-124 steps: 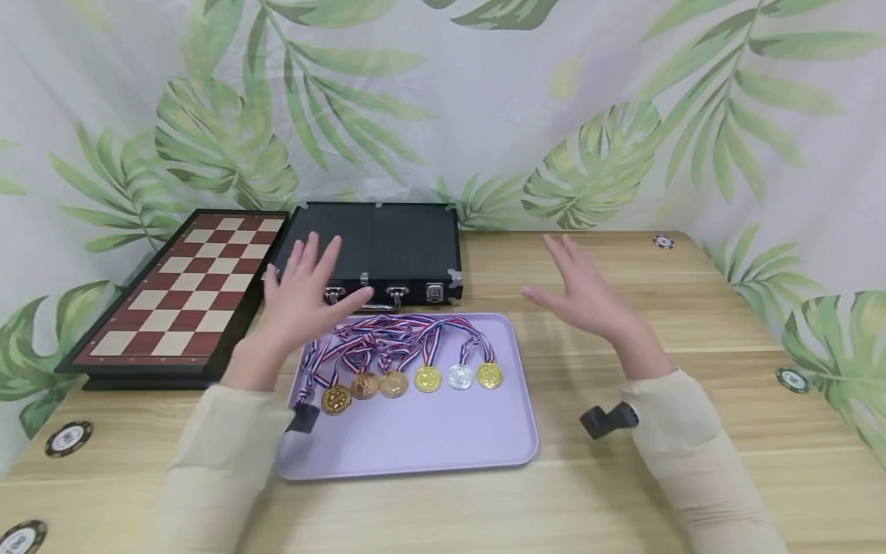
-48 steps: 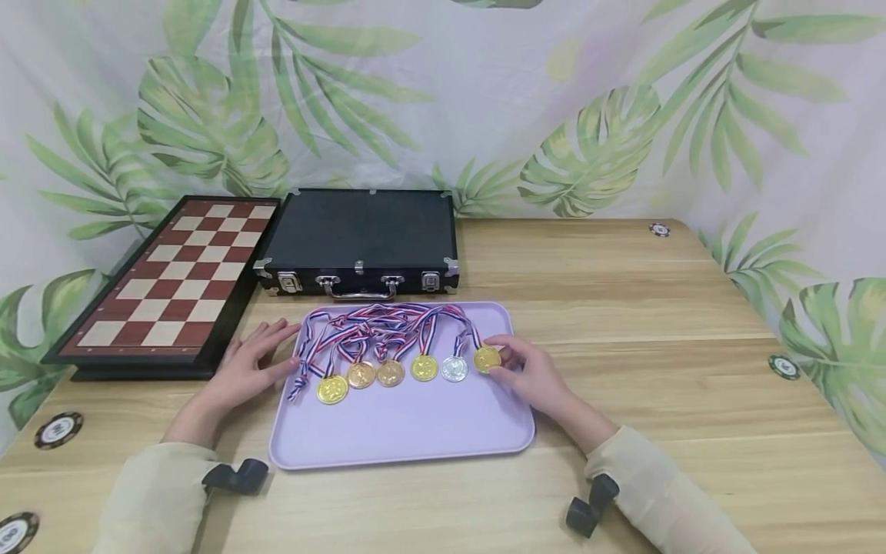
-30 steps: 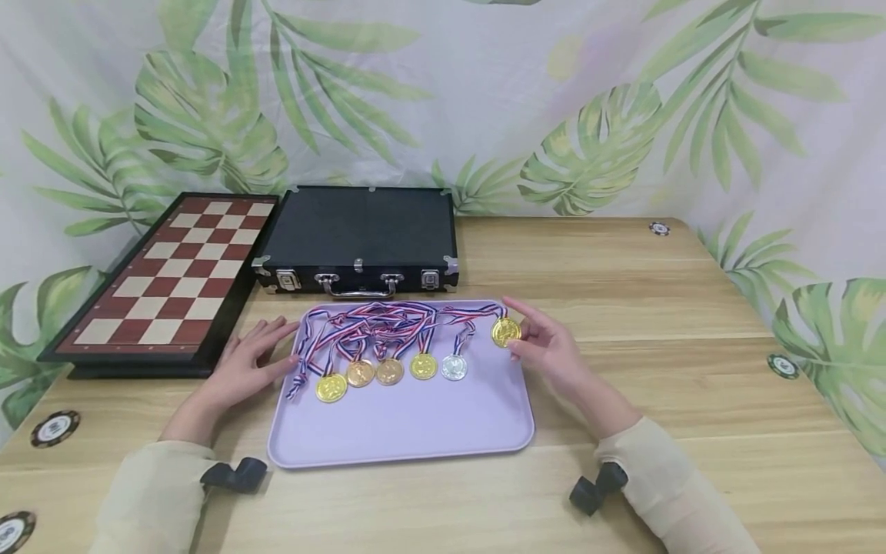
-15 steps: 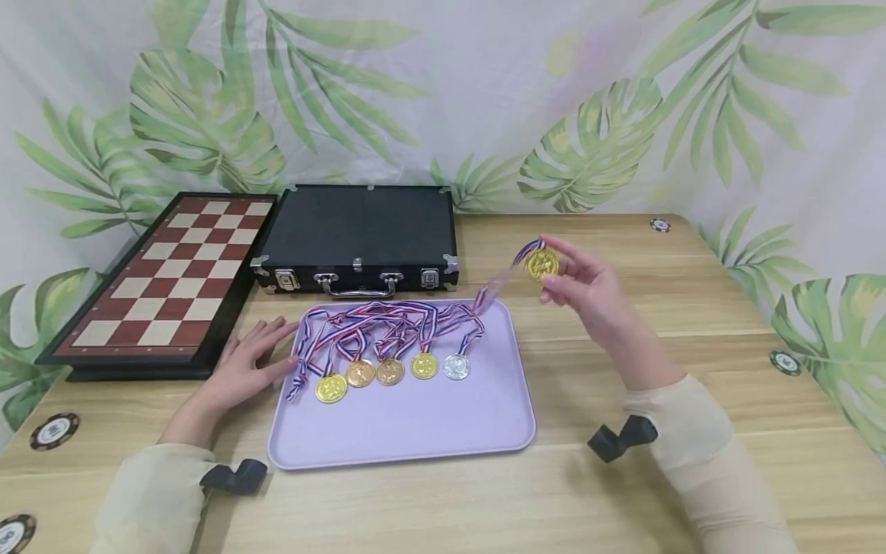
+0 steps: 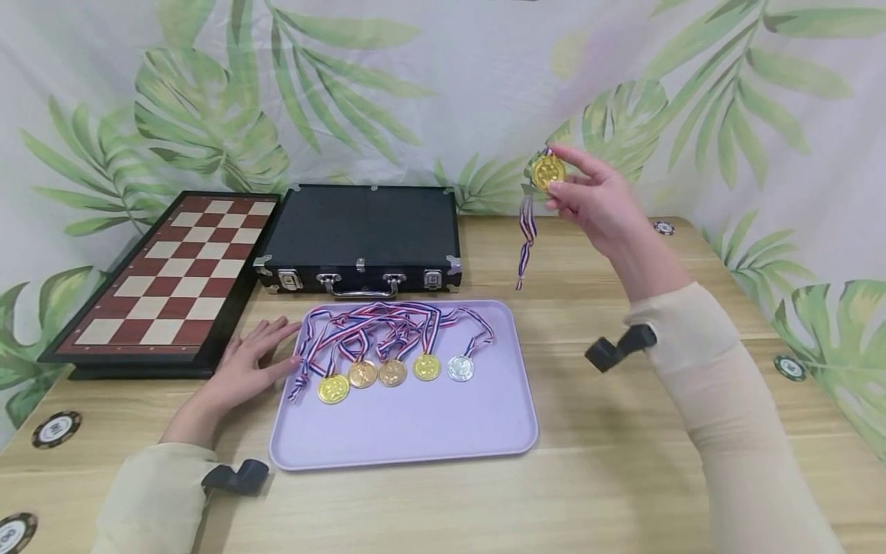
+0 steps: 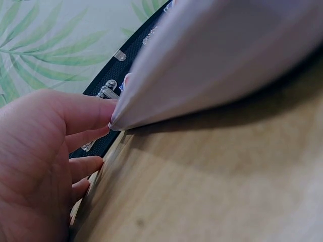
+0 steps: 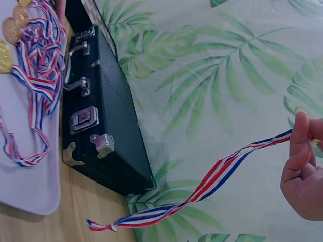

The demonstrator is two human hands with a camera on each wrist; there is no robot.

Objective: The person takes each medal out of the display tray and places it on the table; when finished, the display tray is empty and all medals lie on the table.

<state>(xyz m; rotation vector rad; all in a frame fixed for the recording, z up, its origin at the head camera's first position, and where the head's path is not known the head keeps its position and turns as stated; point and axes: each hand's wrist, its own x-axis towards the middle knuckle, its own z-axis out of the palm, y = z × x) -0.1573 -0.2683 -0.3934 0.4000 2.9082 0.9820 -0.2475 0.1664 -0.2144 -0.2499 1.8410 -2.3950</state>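
Observation:
High above the table in the head view, my right hand [image 5: 601,201] pinches a gold medal [image 5: 548,172] by its edge between thumb and fingers. Its red, white and blue ribbon [image 7: 207,181] dangles free, with a knot at the lower end. At the left side of the lilac tray [image 5: 408,442], my left hand [image 5: 245,373] rests with fingers loosely stretched, fingertips right at the rim. On the tray lie a silver medal [image 5: 460,368], two gold medals, one of them a gold medal [image 5: 334,388] at the left, and two bronze medals [image 5: 363,374], with tangled ribbons behind.
Behind the tray stands a black case [image 5: 360,231] with metal latches and a handle. A folding chessboard [image 5: 166,285] lies left of it. Several poker chips are near the table edges, including a black chip [image 5: 57,429] and a green chip [image 5: 789,367]. A leaf-print cloth hangs behind.
Both hands came down from the air to the tray. My right hand took the rightmost gold medal, lifting it and its ribbon off the tray, up and rightward. My left hand stayed at the rim.

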